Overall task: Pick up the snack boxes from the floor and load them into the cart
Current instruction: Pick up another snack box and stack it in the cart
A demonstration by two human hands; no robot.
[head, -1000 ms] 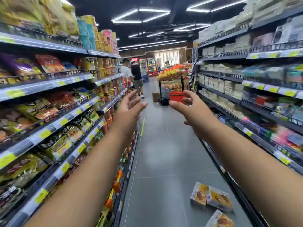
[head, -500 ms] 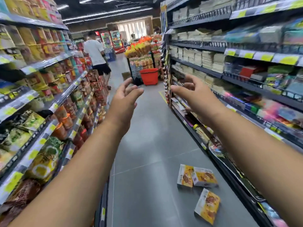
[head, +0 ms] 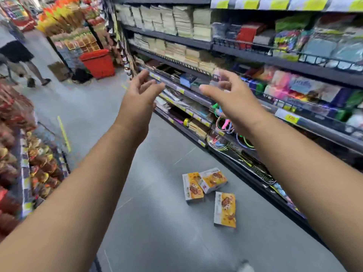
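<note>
Both arms outstretched, left hand (head: pixel 137 99) and right hand (head: pixel 228 101) empty, fingers loosely spread

Low in the centre, the three snack boxes (head: pixel 213 182) are showing orange-yellow faces printed with brown snacks, and white edges. The floor (head: pixel 157 222) beneath them is looking plain grey, and a yellow strip (head: pixel 63 132) is running across it at left. In the upper left a basket (head: pixel 98 62) is glowing red. Along the right, dark grey shelves (head: pixel 176 39) are carrying yellow price tags (head: pixel 290 118), cream paper stacks (head: pixel 182 20), and neon green and pink cords (head: pixel 225 125).
</note>
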